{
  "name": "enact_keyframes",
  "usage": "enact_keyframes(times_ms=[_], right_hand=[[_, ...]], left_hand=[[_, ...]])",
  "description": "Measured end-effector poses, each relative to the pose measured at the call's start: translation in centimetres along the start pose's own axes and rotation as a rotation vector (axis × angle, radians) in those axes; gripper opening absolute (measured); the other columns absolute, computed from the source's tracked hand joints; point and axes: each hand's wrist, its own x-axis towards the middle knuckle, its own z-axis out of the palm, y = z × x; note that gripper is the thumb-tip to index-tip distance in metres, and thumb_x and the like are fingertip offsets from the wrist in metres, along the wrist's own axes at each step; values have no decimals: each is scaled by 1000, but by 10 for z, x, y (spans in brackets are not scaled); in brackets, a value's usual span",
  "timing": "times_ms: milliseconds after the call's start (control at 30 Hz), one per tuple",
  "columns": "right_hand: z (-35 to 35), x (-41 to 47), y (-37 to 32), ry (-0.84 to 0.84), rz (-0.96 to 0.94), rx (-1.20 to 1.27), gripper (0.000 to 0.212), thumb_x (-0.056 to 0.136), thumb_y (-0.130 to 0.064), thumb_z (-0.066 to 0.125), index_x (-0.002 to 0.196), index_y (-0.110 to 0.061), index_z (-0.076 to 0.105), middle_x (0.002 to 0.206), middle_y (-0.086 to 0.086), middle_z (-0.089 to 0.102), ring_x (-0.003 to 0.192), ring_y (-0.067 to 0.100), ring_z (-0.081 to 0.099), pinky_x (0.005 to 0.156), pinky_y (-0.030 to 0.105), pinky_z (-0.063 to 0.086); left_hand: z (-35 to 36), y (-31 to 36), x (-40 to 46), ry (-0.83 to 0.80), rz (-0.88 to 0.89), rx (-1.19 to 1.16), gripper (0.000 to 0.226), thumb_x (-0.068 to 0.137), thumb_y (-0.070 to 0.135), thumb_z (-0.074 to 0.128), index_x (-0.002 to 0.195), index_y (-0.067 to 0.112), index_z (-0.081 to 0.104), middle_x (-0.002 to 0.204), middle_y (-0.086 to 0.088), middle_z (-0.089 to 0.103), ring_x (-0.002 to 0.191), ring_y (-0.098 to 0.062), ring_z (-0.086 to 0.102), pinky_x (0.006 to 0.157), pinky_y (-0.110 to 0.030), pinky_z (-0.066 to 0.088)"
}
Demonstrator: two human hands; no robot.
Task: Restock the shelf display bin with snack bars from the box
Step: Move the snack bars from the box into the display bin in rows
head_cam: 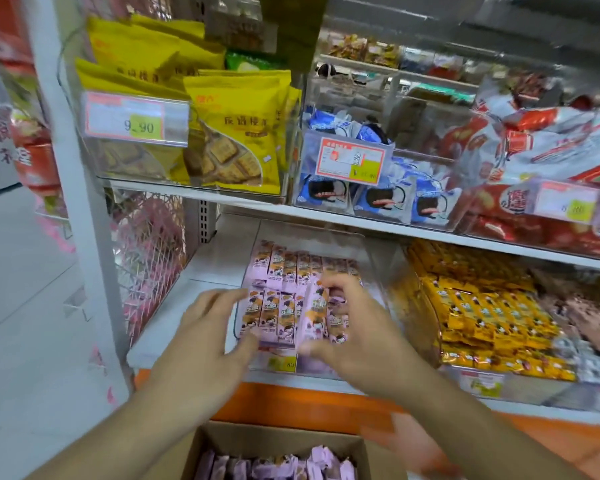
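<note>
From the head camera we see both hands reaching into the clear bin (378, 268) on the lower shelf (174, 341), near its left end. The bin holds pink snack bars (291, 268) in two rows, one at the back wall and one at the front.

Our left hand (208, 327) lies at the bin's front left corner, fingers fairly straight and spread along the left side of the front row, thumb under the near ends of the bars; it presses on them rather than closing around any. Our right hand (354, 327) has its fingers curled over the right part of the front row and its thumb at the near end, pinching one bar (317, 317) that stands tilted above its neighbours.

The cardboard box (278, 445) sits at the bottom of the view, below the shelf's orange front edge, with more pink bars inside. Yellow bars (482, 306) fill the next bin to the right.
</note>
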Motion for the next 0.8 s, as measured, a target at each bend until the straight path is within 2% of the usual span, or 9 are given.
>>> enact_keyframes(times_ms=[100,200,333,433,500,567,667,733,800], right_hand=[[-3,53,13,24,22,-89,87,79,-46,89,147,-35,37,138,-19,48,115,4,57,95,29,49],[3,103,22,-7,51,-115,85,80,-44,89,148,-28,40,129,-11,53,109,16,62,89,32,51],[17,154,36,-76,49,-171,75,78,-43,91,138,-25,49,117,-8,65,105,13,66,85,30,55],[22,167,41,-111,25,-203,73,84,-41,86,143,-26,47,117,-11,60,94,4,60,70,15,44],[24,168,42,-104,16,-211,69,89,-37,82,147,-26,46,121,-9,60,100,6,59,82,17,43],[26,164,42,-94,3,-215,70,92,-36,79,152,-26,44,136,-5,63,121,14,60,96,21,40],[27,145,41,-46,14,-269,85,93,-50,74,162,-29,29,160,1,45,149,24,37,118,37,36],[21,122,38,21,-15,-260,83,95,-53,69,163,-32,27,165,-1,35,155,22,24,125,42,27],[11,93,36,54,-121,-246,72,97,-48,68,159,-32,36,163,-7,36,151,14,27,124,36,26]], left_hand=[[3,-16,9,-104,-94,27,70,102,54,47,163,38,16,161,25,21,154,-2,15,117,-18,13],[12,-28,14,-194,-193,-101,74,98,64,47,161,49,11,165,28,21,152,-4,27,126,-29,21],[16,-36,18,-163,-187,-235,67,96,61,56,153,61,21,140,50,34,136,10,40,111,-24,34],[14,-35,20,-204,-200,-265,43,97,59,55,125,79,30,114,65,37,121,24,41,102,-20,34],[12,-35,19,-214,-202,-291,38,97,60,55,118,81,32,110,67,38,115,32,37,102,-19,34],[10,-34,17,-208,-189,-293,35,98,59,54,114,81,33,107,69,39,110,36,38,101,-19,34],[6,-26,15,-196,-161,-262,35,99,56,53,111,81,31,113,64,41,123,24,44,104,-19,34],[8,-27,11,-171,-107,-173,43,101,53,52,132,73,30,132,56,30,138,8,40,110,-19,30],[9,-27,7,-70,22,39,62,101,53,50,157,49,23,149,39,24,149,1,26,114,-14,19]])
